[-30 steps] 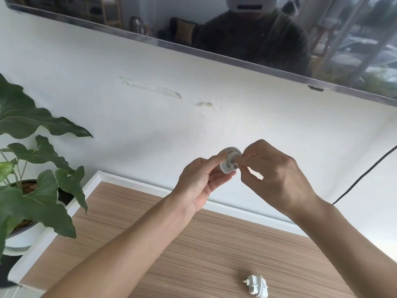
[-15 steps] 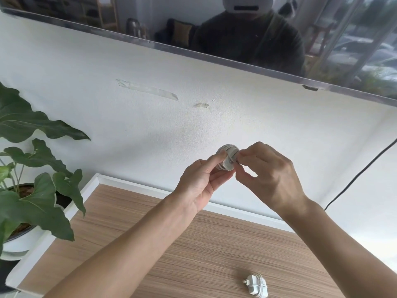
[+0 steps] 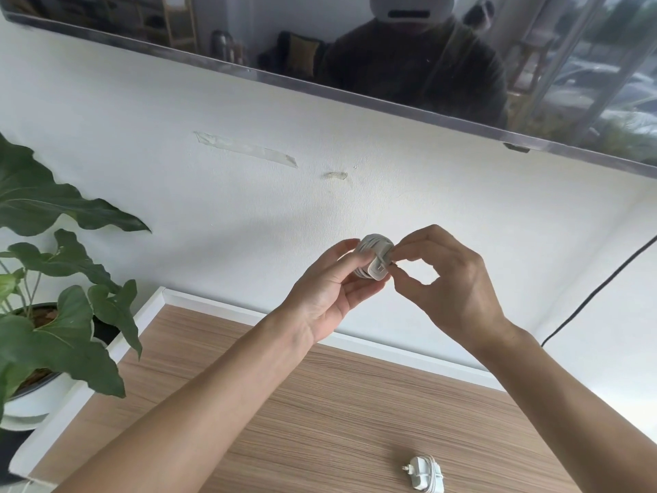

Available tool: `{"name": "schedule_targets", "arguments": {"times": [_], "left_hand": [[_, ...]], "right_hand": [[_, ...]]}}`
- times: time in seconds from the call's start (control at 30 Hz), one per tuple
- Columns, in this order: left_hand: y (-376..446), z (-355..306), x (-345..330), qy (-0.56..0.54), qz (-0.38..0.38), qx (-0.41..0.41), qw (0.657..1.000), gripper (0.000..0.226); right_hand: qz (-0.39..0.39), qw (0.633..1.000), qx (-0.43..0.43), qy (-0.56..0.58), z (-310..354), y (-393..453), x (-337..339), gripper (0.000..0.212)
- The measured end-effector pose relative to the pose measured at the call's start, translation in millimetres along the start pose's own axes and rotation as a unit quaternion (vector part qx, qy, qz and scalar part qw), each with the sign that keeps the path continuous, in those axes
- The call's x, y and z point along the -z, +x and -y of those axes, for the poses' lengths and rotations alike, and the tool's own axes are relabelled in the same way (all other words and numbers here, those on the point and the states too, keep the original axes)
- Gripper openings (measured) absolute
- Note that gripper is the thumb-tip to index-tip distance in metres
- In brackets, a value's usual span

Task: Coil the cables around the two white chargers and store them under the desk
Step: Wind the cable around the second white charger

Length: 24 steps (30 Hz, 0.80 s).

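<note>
At nine o'clock a potted plant [image 3: 53, 314] stands at the desk's left end, well apart from the work. The desk [image 3: 320, 403], wood-topped with a white rim, fills the lower half of the view.

Just left of centre, the left hand [image 3: 330, 290] is raised above the desk with its palm up. Its thumb and fingers are curled round the charger [image 3: 375, 257], whose white cable is already wound about the body in several turns. Touching it from three o'clock, the right hand [image 3: 451, 282] pinches the loose cable end between thumb and forefinger, right against the charger's face. What exactly sits in that pinch is too small to tell.

The step in hand looks like securing the tail of the coil. To do it well, the left hand should hold the turns firmly so none slip off, while the right slides the end under a neighbouring turn and pulls it snug without kinking it. Letting go too early would likely let the coil spring loose.

At five o'clock, low on the desk, the second charger [image 3: 425, 478] lies wound, touching neither hand. A dark cord [image 3: 597, 290] runs down the wall at three o'clock.
</note>
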<state>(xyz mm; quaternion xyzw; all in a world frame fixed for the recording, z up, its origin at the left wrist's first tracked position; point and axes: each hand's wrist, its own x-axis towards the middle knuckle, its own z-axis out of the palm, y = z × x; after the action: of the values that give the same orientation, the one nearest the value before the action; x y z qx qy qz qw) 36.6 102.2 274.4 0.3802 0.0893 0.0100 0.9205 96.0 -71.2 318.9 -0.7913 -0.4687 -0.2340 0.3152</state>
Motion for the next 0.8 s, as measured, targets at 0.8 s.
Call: {"name": "schedule_targets", "arguments": {"times": [0.8], "left_hand": [[4,-1,12,0.123,0.085,-0.066,0.987,0.051]], "right_hand": [[-0.011,0.999,0.042,0.032,-12,-15,7,0.039]]}}
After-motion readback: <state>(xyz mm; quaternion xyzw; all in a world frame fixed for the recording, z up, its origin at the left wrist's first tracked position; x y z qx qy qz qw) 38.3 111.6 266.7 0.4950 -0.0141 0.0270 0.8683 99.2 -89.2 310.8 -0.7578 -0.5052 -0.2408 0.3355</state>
